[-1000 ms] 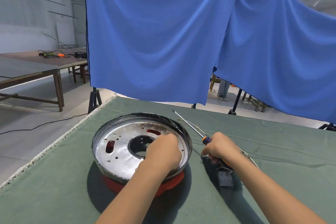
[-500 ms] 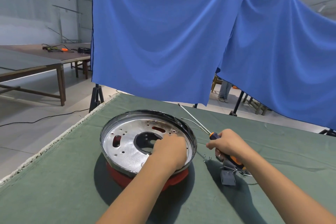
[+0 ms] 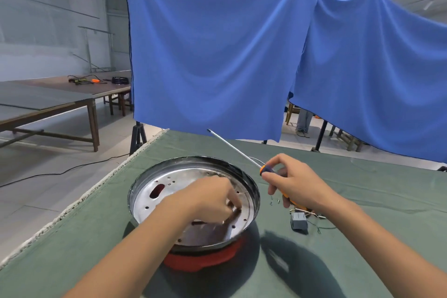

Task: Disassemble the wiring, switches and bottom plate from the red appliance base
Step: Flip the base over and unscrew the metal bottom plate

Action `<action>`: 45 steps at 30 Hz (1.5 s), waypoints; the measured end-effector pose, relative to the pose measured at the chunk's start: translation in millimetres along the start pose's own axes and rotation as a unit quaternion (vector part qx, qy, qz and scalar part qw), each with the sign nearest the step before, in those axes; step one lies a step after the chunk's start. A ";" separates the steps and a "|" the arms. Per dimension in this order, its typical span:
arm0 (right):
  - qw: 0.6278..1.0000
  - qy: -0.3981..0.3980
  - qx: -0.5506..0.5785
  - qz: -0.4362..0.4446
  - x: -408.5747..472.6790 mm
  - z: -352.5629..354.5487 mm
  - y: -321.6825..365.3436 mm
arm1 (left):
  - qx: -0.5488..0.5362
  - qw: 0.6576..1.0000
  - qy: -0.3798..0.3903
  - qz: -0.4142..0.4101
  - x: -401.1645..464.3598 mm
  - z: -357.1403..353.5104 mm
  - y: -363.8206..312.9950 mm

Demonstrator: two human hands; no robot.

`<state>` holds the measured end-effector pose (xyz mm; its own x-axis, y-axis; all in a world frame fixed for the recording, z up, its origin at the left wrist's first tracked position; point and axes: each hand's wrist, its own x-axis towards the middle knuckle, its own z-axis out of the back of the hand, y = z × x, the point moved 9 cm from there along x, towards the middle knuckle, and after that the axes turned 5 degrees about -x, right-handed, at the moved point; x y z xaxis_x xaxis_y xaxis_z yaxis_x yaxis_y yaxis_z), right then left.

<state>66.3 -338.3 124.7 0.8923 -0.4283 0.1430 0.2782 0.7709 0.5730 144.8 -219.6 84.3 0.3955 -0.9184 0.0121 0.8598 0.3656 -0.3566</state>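
Red appliance base (image 3: 205, 260) sits upside down on the green cloth, silver bottom plate (image 3: 169, 184) up; left hand (image 3: 212, 198) reaches in, can't tell if it pinches anything; right hand (image 3: 294, 187) grips the screwdriver (image 3: 242, 155), tip waving up; loose screws (image 3: 274, 201) could easily get swept off.
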 end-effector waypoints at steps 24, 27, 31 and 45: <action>0.939 -0.224 0.212 0.154 0.6 75.0 68.8 | -0.108 0.961 -0.232 0.106 28.2 47.2 47.5; 0.927 -0.271 0.173 0.196 -0.2 71.0 92.1 | -0.110 0.965 -0.211 0.114 27.8 35.7 52.4; 0.906 -0.317 0.178 0.218 3.8 78.2 105.4 | -0.117 0.956 -0.214 0.165 20.1 29.7 74.7; 0.915 -0.318 0.155 0.194 25.7 73.0 96.1 | -0.134 0.957 -0.174 0.188 35.6 16.0 88.5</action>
<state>90.0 -309.6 242.3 0.4885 -0.4139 0.7682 -0.2175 0.7948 0.5665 240.1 -217.5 68.1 0.7846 -0.6065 0.1286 0.5396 0.5659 -0.6234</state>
